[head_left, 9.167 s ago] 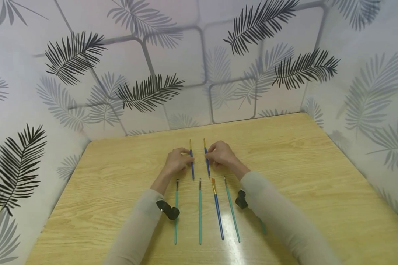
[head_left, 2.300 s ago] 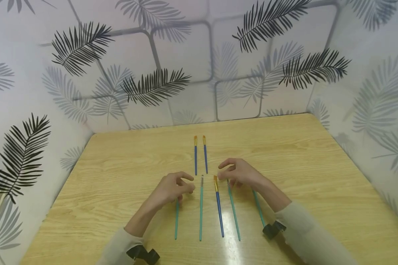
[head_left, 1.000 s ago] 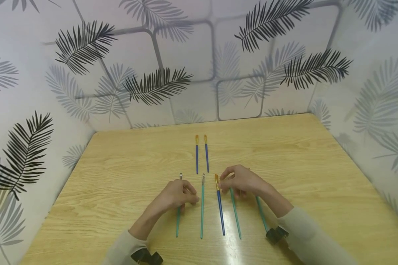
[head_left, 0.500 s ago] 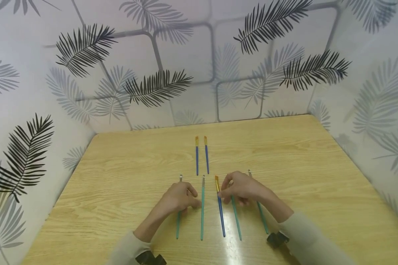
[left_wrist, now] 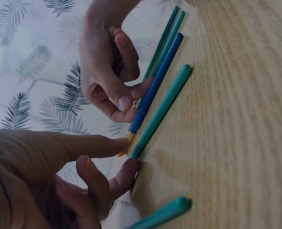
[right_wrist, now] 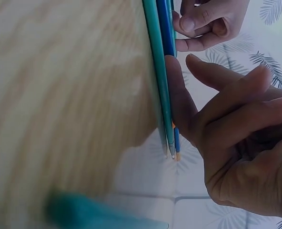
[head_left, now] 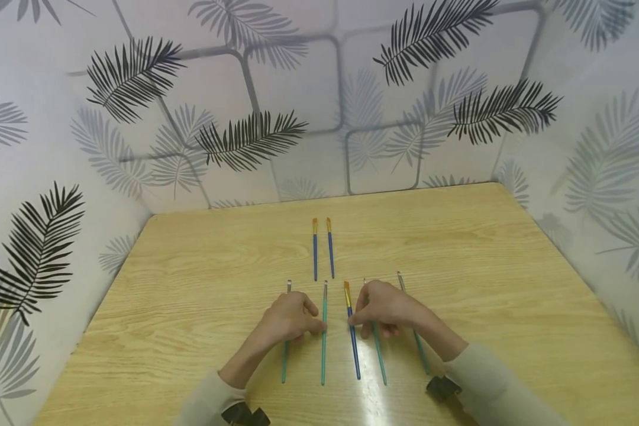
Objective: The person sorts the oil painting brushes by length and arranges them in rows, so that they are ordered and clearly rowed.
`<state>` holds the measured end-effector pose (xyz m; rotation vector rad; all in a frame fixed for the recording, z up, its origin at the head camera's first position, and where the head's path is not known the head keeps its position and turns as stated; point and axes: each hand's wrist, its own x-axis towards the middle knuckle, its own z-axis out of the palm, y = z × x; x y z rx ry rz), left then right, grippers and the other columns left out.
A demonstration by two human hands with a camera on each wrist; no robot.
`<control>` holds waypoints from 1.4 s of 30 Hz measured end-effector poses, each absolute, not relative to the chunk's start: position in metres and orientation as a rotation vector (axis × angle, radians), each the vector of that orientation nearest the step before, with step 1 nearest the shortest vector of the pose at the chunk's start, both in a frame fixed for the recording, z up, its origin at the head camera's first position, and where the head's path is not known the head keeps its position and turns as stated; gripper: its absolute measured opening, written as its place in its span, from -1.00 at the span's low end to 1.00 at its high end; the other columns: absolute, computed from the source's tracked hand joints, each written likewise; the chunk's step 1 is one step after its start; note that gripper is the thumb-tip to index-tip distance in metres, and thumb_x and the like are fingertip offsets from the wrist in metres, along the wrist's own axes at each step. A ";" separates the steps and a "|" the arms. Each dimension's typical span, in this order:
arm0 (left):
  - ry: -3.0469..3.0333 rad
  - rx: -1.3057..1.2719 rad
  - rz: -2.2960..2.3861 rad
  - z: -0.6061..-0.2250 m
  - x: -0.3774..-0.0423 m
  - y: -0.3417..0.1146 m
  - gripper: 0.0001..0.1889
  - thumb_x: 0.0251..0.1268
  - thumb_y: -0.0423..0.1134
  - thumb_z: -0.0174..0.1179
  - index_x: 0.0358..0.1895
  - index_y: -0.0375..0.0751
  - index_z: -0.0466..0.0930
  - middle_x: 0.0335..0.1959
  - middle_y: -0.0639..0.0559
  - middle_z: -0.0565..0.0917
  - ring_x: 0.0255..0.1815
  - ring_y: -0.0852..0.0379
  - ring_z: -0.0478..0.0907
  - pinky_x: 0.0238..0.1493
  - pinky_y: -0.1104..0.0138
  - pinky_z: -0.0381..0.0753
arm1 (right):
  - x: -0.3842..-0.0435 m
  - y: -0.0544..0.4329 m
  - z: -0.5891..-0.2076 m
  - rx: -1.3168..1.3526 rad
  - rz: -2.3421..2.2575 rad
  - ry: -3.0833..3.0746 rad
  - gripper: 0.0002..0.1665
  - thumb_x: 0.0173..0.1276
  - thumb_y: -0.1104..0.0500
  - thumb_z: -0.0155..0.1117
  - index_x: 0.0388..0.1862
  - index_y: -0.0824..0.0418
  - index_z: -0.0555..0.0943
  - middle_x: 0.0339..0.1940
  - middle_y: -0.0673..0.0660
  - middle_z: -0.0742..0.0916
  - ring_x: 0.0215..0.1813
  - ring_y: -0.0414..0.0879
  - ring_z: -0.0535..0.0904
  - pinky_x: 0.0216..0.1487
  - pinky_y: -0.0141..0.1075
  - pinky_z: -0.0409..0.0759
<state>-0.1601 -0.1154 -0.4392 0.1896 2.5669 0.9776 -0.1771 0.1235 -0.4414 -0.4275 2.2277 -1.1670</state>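
My left hand [head_left: 291, 316] is low over the table at a teal-handled paintbrush [head_left: 324, 349], a fingertip at its left side. In the left wrist view, the brush's upper end is hidden by the fingers [left_wrist: 126, 174], which stand apart. My right hand [head_left: 386, 305] reaches to a blue-handled paintbrush [head_left: 354, 352] with a gold ferrule and orange bristles. One finger [right_wrist: 172, 71] meets the blue handle in the right wrist view, the thumb held off it. Both brushes lie on the table. Other teal paintbrushes lie beneath the hands: one [head_left: 284, 364] under the left, two, including this teal paintbrush [head_left: 380, 358], under the right.
Two shorter blue paintbrushes, a left blue brush [head_left: 315, 254] and a right blue brush [head_left: 331, 254], lie side by side farther back. The wooden table [head_left: 218, 248] meets a leaf-patterned wall [head_left: 298, 89] behind and at both sides. Both wrists wear black cameras.
The two back blue brushes have been let go since the earliest frame. Both hands came back to the front row; lately they edged slightly nearer the teal and blue handles there.
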 end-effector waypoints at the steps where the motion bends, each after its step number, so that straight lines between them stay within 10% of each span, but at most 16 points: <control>1: 2.569 0.182 0.973 -0.439 -0.160 -0.115 -0.59 0.05 -0.13 0.49 -0.10 -0.32 0.66 -0.46 0.05 0.69 -0.65 0.15 0.59 -0.48 0.35 0.55 | -0.177 0.123 -0.441 -0.438 -1.159 2.230 -0.77 0.29 0.15 0.42 -0.38 0.31 0.62 -0.59 0.21 0.78 -0.88 -0.27 0.39 -0.86 -0.50 0.26; 15: 2.591 0.159 0.903 -0.437 -0.157 -0.105 -0.75 0.10 -0.13 0.46 -0.53 -0.12 0.58 -0.89 0.22 0.37 -0.86 0.31 0.23 -0.78 0.49 0.08 | -0.173 0.112 -0.438 -0.467 -1.082 2.328 -0.68 0.27 0.17 0.41 -0.66 0.27 0.68 -0.70 0.19 0.74 -0.91 -0.27 0.40 -0.87 -0.50 0.27; 28: 2.688 0.242 0.878 -0.442 -0.155 -0.097 -0.40 0.08 -0.19 0.46 -0.81 0.06 0.14 -0.94 0.26 0.27 -0.92 0.36 0.28 -0.83 0.53 0.08 | -0.174 0.103 -0.440 -0.474 -1.063 2.358 -0.65 0.24 0.21 0.42 -0.72 0.32 0.66 -0.78 0.16 0.70 -0.90 -0.24 0.46 -0.85 -0.46 0.40; 42: 2.748 0.306 0.806 -0.441 -0.158 -0.086 -0.42 0.10 -0.21 0.43 -0.84 0.02 0.18 -0.97 0.22 0.32 -0.95 0.36 0.23 -0.82 0.52 0.02 | -0.176 0.101 -0.439 -0.512 -1.022 2.390 -0.59 0.27 0.22 0.42 -0.76 0.34 0.64 -0.81 0.17 0.68 -0.88 -0.18 0.52 -0.82 -0.40 0.48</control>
